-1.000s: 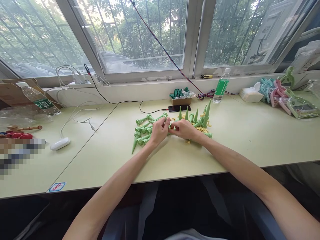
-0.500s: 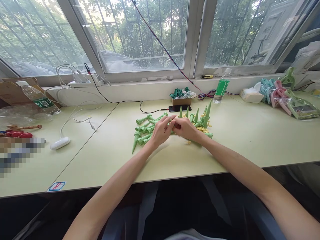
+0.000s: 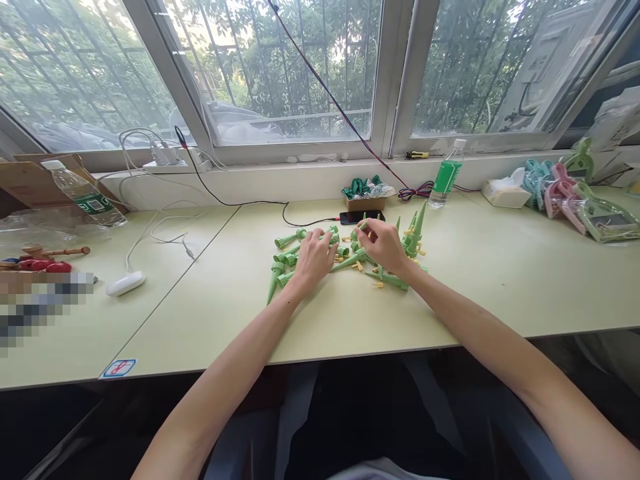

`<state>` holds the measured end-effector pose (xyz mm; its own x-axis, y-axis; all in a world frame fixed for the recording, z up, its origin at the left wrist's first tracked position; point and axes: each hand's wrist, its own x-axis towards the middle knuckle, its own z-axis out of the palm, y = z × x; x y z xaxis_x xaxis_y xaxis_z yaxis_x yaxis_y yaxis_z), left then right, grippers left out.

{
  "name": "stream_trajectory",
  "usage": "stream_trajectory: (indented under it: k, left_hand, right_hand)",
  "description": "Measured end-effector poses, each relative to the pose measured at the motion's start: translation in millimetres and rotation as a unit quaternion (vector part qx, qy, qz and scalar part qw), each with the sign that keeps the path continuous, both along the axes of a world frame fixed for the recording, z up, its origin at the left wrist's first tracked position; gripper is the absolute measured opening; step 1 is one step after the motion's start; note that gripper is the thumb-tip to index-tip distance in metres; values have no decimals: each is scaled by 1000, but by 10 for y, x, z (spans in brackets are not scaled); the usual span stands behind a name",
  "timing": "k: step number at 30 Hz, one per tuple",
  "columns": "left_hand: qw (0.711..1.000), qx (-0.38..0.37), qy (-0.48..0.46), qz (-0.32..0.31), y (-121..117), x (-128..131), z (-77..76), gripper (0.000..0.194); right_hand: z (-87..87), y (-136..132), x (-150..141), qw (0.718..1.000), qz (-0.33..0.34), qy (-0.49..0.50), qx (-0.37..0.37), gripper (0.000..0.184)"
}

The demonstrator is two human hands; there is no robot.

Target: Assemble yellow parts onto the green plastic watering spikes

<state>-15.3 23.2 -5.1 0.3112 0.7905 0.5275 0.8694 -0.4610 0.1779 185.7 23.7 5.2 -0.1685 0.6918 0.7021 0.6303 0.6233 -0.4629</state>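
Fingers (image 3: 317, 238) of the left hand (image 3: 311, 259) part loosely over green spikes (image 3: 277, 268); right hand (image 3: 385, 248) half-closed, its hold unclear

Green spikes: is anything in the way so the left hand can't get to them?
Nothing visible is. The left hand is right at the green spikes; whether it touches any, I can't tell.

Green tapered spikes (image 3: 273, 283) with ribbed caps are lying jumbled at left and loose in the middle, several are standing tip-up at right, and small yellow bits (image 3: 379, 285) are lying scattered among and just before them.
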Motion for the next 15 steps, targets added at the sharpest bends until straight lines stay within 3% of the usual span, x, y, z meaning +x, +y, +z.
stream_trajectory:
  k: [8, 15]
  left_hand:
    - [996, -78, 46, -8, -2, 2, -87, 35]
    - [995, -83, 49, 3, -9, 29, -122, 34]
  right_hand:
    - [-90, 80, 36, 1000, -12, 12, -2, 25]
    - [-109, 99, 32, 1000, -6, -5, 6, 31]
